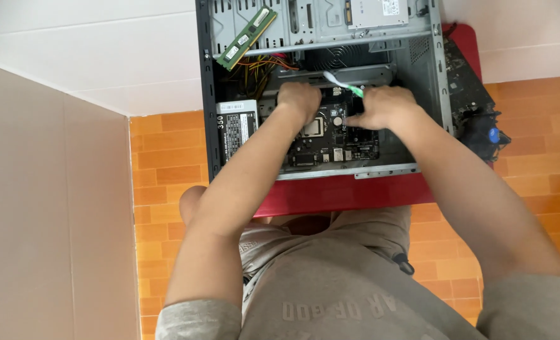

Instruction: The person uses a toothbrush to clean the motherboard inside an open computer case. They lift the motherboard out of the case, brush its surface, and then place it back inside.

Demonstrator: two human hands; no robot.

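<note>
1. Both forearms reach forward and down from the bottom of the view into an open case [440, 75] lying on its side on a red table [349, 192].
2. The left hand [299, 101] is knuckles-up, wrist bent, fingers curled under into a loose fist. It presses down on the motherboard [330, 141]; whether it pinches anything there, I cannot tell.
3. The right hand [384, 106] lies palm-down just beside the left, fingers bunched together and pointing toward it. It closes on a tool [345, 84] with a white shaft and green handle, which sticks out beyond the knuckles, away from the body.
4. The motherboard sits directly beneath both hands; its processor socket [313, 127] shows just below the left fist, toward the body.
5. A power supply [234, 129] lies outside the left wrist.
6. A green memory stick [250, 36] rests on the case frame, well beyond the left hand.
</note>
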